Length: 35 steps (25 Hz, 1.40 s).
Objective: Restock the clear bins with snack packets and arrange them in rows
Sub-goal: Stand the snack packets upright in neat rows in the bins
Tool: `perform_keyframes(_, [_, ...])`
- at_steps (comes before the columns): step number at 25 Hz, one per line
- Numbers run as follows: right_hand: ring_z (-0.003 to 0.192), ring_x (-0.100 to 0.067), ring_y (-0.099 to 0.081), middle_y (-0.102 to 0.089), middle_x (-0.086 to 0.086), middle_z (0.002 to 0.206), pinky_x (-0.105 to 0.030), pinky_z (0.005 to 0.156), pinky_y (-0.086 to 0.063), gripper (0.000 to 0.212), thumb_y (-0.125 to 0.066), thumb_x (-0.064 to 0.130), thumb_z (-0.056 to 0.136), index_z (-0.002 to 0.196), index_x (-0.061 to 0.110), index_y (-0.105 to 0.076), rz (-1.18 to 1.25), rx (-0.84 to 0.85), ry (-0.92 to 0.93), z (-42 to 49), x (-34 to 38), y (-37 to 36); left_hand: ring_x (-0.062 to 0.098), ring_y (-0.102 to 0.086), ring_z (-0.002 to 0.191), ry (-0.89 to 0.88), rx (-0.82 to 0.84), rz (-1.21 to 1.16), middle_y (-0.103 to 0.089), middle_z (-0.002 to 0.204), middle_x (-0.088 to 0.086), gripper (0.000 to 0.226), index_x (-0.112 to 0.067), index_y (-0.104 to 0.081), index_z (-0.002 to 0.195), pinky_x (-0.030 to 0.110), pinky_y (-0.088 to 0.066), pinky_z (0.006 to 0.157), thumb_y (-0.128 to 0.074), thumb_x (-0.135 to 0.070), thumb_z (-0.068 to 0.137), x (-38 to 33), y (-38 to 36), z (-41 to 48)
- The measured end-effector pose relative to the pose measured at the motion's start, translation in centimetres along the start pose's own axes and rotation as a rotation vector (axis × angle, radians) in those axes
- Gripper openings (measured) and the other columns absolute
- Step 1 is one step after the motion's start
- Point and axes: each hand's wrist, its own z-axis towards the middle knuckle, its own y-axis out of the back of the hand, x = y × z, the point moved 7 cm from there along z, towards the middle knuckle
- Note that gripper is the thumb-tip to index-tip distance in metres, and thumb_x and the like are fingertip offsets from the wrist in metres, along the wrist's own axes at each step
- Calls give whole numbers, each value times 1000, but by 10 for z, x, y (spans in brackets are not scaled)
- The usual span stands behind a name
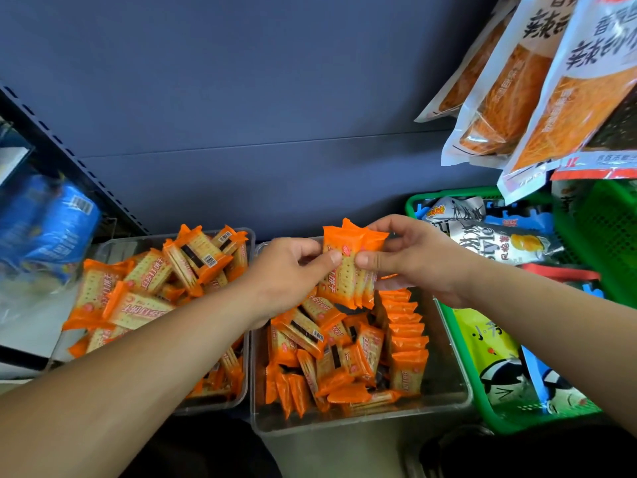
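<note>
The person holds a small bunch of orange plastic cracker packets (346, 274) above the clear rectangular plastic bin on the right (451, 391), near its 12 o'clock edge. The left hand (289, 270) pinches the bunch from 9 o'clock between thumb and curled fingers. The right hand (417, 257) pinches it from 3 o'clock in the same way.

Inside this bin, a tidy row of upright packets (405, 327) stands along the 3 o'clock wall, and a loose heap of packets (313, 343) lies toward 9 o'clock. The second clear bin (120, 246), at 9 o'clock of the first, holds only jumbled packets.

The packets seem light, their film looks slippery, and the crackers inside probably break easily. It is better to press the flat faces gently together, not the crimped ends, so that no packet slides out.
</note>
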Motion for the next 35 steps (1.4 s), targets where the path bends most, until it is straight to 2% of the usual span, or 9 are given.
perform_keyframes(4, [104, -20, -76, -78, -3, 112, -50, 97, -59, 63, -83, 37, 76, 131, 18, -59, -38, 18, -22, 0, 0, -8, 3, -71, 95, -165, -29, 127, -77, 106, -13, 23, -31, -69, 123, 31, -58, 83, -51, -34, 110, -14, -11, -5])
perform_keyframes(8, [98, -23, -78, -79, -6, 107, -49, 95, -61, 37, -74, 31, 95, 125, 14, -62, -47, 7, -66, -2, -1, -8, 7, -65, 122, -60, 142, 76, -68, 133, -17, 48, -44, -43, 151, 44, -52, 107, -49, -52, 104, -3, -23, 6])
perform_keyframes(10, [98, -26, -78, -79, -7, 106, -49, 96, -60, 30, -72, 26, 97, 123, 12, -63, -18, 8, -85, -2, -1, -4, 9, -62, 130, 9, 229, -74, -65, 140, -16, 67, -46, -29, 159, 44, -48, 113, -60, -45, 100, 2, -31, 6])
perform_keyframes(13, [101, -25, -77, -79, -8, 108, -48, 96, -60, 27, -73, 17, 96, 121, 11, -64, 28, 42, -93, -4, 2, -1, 12, -71, 116, -9, 178, -149, -74, 125, -6, 74, -33, -41, 155, 40, -57, 103, -77, -15, 94, -3, -22, 8])
perform_keyframes(17, [85, -15, -75, -78, -3, 102, -36, 82, -63, 43, -87, 14, 82, 119, 14, -66, -259, 45, 3, 3, 21, 2, 8, -72, 109, -56, 139, -52, -76, 120, -5, 62, -20, -60, 138, 31, -60, 96, -88, -12, 83, -5, -9, 10])
perform_keyframes(21, [91, -17, -75, -76, 3, 101, -34, 80, -62, 47, -92, 29, 74, 114, 26, -68, -642, 46, 46, 37, 25, 1, 4, -66, 120, -105, 106, 188, -69, 132, -10, 66, -24, -60, 139, 36, -54, 107, -90, -23, 81, 15, -4, 27])
perform_keyframes(25, [94, -15, -66, -65, 7, 108, -35, 79, -59, 62, -89, 41, 70, 121, 34, -54, -953, -31, 25, 77, -13, 5, 21, -51, 141, 52, 97, 894, -50, 156, -1, 66, -27, -49, 153, 39, -48, 113, -76, -30, 93, 63, 30, 49])
perform_keyframes(30, [123, -20, -49, -56, 5, 130, -39, 103, -44, 71, -71, 68, 81, 139, 32, -52, -1379, -20, 222, 100, -47, -1, 23, -48, 143, 5, 173, 1082, -45, 159, -3, 58, -30, -40, 157, 40, -47, 110, -59, -35, 103, 82, 7, 66])
perform_keyframes(35, [140, -21, -40, -48, 5, 150, -42, 118, -32, 75, -58, 68, 91, 154, 31, -40, -1498, -46, 190, 104, -71, -4, 26, -59, 125, 77, 243, 1277, -56, 141, 0, 48, -29, -47, 149, 43, -56, 93, -55, -42, 104, 100, -3, 81])
